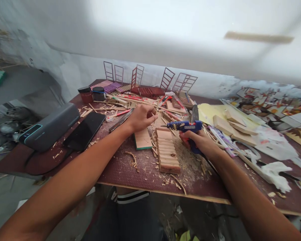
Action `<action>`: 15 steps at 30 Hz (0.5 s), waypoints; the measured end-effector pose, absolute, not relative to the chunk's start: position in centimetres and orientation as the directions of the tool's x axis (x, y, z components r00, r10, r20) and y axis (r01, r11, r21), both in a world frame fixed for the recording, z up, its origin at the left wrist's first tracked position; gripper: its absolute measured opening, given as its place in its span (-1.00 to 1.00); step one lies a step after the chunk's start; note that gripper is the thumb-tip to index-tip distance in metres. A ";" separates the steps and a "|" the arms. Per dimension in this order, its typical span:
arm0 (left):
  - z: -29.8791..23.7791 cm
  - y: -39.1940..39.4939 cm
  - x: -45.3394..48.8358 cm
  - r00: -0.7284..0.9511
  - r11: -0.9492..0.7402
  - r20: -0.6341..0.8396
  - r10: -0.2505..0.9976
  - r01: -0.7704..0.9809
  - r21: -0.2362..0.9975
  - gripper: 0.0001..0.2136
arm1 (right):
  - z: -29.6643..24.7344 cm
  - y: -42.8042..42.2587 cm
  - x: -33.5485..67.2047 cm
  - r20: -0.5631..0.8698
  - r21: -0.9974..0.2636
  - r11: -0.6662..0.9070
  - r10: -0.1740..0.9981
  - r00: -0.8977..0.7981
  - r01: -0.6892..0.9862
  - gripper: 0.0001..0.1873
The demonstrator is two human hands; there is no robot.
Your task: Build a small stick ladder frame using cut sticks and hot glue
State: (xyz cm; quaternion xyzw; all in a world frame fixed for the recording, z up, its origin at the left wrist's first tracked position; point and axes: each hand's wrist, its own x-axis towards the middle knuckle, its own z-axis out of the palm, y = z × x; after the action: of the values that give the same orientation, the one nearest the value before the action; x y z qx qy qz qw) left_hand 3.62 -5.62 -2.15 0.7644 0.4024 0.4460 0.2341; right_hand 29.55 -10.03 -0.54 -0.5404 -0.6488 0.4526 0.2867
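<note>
My right hand (200, 142) is closed round a blue glue gun (184, 126), its nozzle pointing left over the table. My left hand (140, 117) is pinched on a thin wooden stick (157, 106) that stands up just left of the nozzle. Below the two hands lies a ribbed panel of glued wooden sticks (167, 154) on the dark red table (130, 174). A smaller flat wooden piece with a green edge (142, 139) lies under my left wrist. Shavings and stick scraps lie all around.
A grey speaker (48, 127) and a black tablet (85, 130) lie at the left. Two dark jars (91, 94), loose sticks and small ladder-like frames (137, 76) stand at the back. Wooden blocks (234, 129), papers and white tissue (276, 174) cover the right side.
</note>
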 end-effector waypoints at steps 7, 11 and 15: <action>-2.1 -5.8 3.8 0.289 -0.562 0.482 0.827 0.414 0.716 -0.89 | -1.0 -9.9 29.5 -0.109 -0.880 0.026 0.961 -0.254 0.475 -0.66; -2.1 -5.8 3.8 0.293 -0.563 0.481 0.826 0.419 0.712 -0.91 | -1.2 -9.7 29.7 -0.111 -0.875 0.033 0.958 -0.265 0.484 -0.65; -2.0 -6.0 3.8 0.295 -0.561 0.477 0.828 0.432 0.706 -0.91 | -0.9 -10.0 29.5 -0.101 -0.892 0.021 0.964 -0.244 0.451 -0.65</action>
State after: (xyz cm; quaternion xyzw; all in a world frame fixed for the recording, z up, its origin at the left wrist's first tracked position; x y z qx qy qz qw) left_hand 3.82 -5.97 -1.98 0.7713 0.4085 0.4308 0.2295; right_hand 29.53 -9.97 -0.91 -0.5420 -0.6531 0.4423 0.2899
